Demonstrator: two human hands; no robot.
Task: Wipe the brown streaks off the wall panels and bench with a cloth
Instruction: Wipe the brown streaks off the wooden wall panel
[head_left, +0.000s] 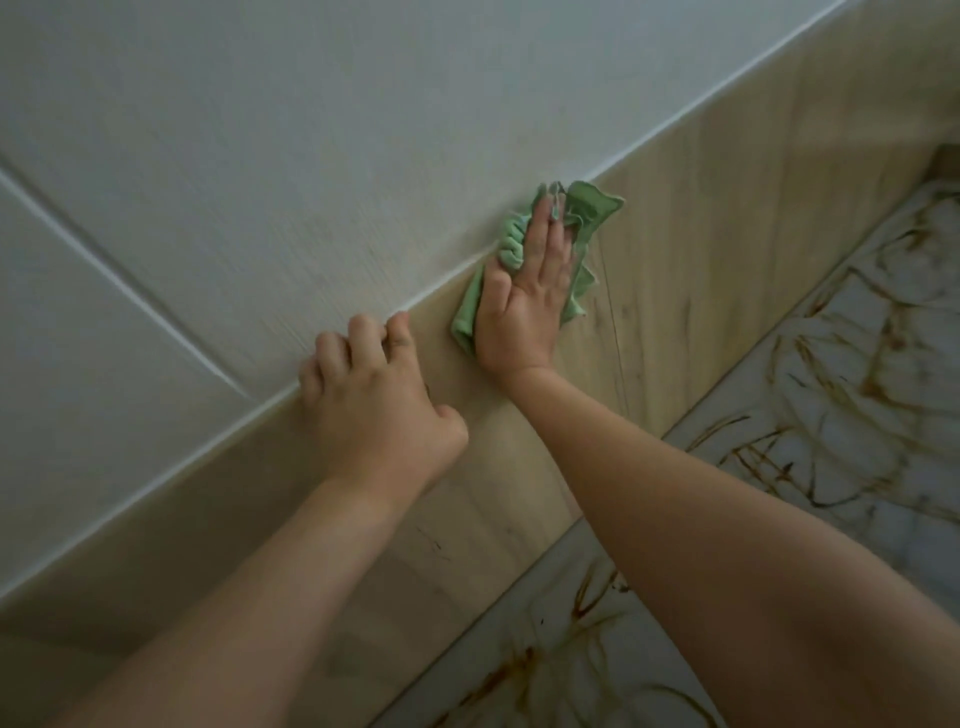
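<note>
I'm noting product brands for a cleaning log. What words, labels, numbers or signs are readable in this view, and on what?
None: there is no readable text anywhere in this view.
The green cloth under the right hand shows no printed tag.
The white wall panel and the beige panel carry no print.
The bench bears only brown streaks.
</note>
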